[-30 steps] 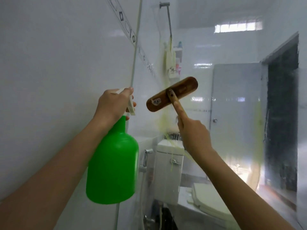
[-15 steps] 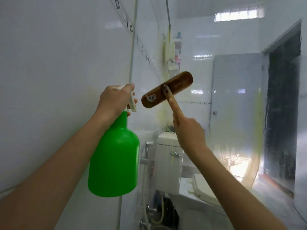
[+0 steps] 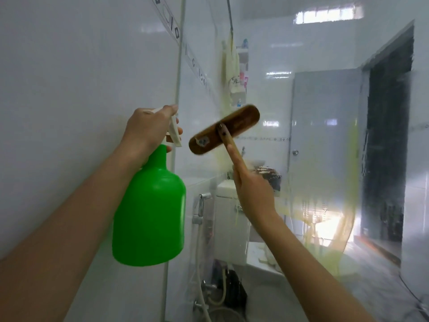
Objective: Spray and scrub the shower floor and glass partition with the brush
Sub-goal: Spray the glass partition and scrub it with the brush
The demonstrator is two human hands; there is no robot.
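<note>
In the head view, our right hand curls round the handle of the brush, with one finger laid straight along it. The brush head sits above that hand with its back toward us. Its long axis slants from lower left to upper right, seemingly against the glass partition. Just to its left, our left hand grips the neck of the green spray bottle, fingers on the trigger.

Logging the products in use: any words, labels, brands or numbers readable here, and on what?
No text can be read.
Sticker on the brush: blurred, unreadable.
Green bottle: no label shows.
Print on the hanging cloth: too blurred.
Shelf bottles: too small.
</note>
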